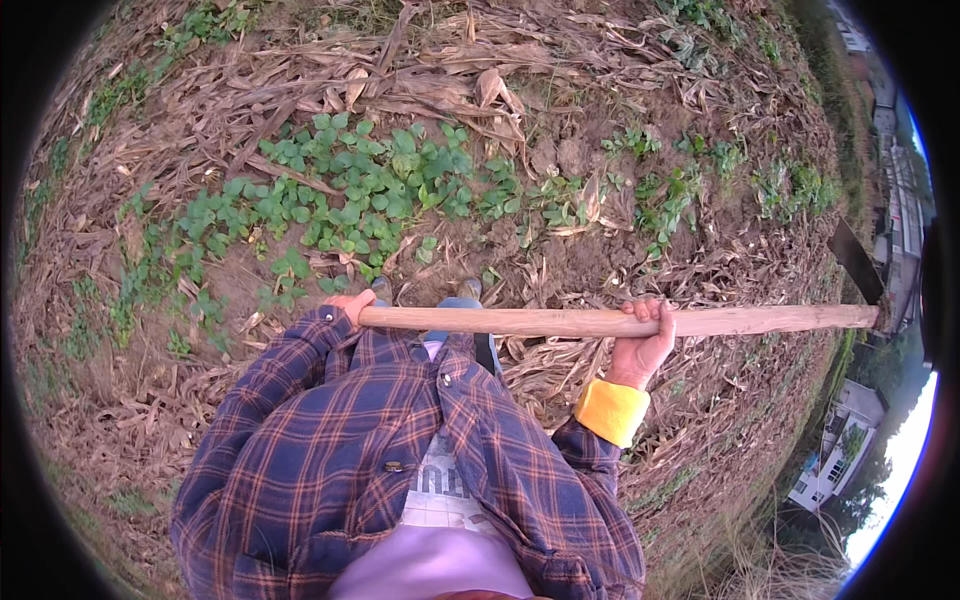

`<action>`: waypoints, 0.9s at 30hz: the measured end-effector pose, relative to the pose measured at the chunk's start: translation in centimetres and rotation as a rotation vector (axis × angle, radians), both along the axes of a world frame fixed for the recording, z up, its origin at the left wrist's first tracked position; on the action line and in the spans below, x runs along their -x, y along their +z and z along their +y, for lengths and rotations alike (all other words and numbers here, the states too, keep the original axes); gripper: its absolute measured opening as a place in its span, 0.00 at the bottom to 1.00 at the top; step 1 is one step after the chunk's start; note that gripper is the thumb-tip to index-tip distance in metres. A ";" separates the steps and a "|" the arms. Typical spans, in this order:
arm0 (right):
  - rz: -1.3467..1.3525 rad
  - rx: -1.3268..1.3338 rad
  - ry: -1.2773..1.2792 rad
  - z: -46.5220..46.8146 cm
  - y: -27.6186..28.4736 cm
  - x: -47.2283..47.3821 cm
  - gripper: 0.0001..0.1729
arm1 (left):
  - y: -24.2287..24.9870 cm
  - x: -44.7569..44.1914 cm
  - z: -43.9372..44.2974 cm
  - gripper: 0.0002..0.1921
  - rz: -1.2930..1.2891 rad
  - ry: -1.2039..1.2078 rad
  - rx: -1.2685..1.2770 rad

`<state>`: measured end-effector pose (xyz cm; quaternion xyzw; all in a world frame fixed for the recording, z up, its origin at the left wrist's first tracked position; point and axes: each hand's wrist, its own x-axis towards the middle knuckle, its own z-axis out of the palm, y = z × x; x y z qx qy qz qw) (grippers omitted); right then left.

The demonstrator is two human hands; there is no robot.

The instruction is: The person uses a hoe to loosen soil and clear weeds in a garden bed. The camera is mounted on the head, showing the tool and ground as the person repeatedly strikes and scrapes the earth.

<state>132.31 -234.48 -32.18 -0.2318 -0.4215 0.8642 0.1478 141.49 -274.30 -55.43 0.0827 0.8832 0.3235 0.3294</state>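
Note:
A hoe's wooden handle [495,321] lies level across the front of my body. My left hand [352,304] is closed around its left end, partly hidden by the plaid cuff. Farther along, my right hand [646,341] grips the shaft, with a yellow wristband below it. The dark flat hoe blade [857,262] is at the handle's far right end, raised off the soil. Low green leafy plants [360,187] grow from the ground just beyond my shoes [469,287].
Dry corn husks and stalks [450,71] cover much of the ground, with bare brown soil [570,259] between them. More green plants [667,202] grow to the right. Dry grass [795,551] and white buildings [840,446] show at the right rim.

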 end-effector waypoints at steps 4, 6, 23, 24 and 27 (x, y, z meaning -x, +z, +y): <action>0.140 -0.292 -0.036 -3.4 6.9 4.5 0.07 | 4.0 4.5 5.0 0.16 0.154 0.112 -0.220; 0.146 -0.331 -0.039 -4.9 8.2 7.5 0.07 | 6.3 6.1 6.6 0.16 0.204 0.182 -0.289; -1.021 0.179 0.618 -29.2 -34.7 5.3 0.08 | 9.2 -17.5 -9.9 0.22 -0.788 0.565 0.302; -1.024 0.222 0.668 -30.1 -34.5 6.0 0.08 | 10.1 -16.9 -10.0 0.23 -0.852 0.572 0.366; -1.087 0.287 0.780 -28.7 -34.1 7.4 0.09 | 12.8 -14.2 -9.0 0.21 -0.916 0.552 0.302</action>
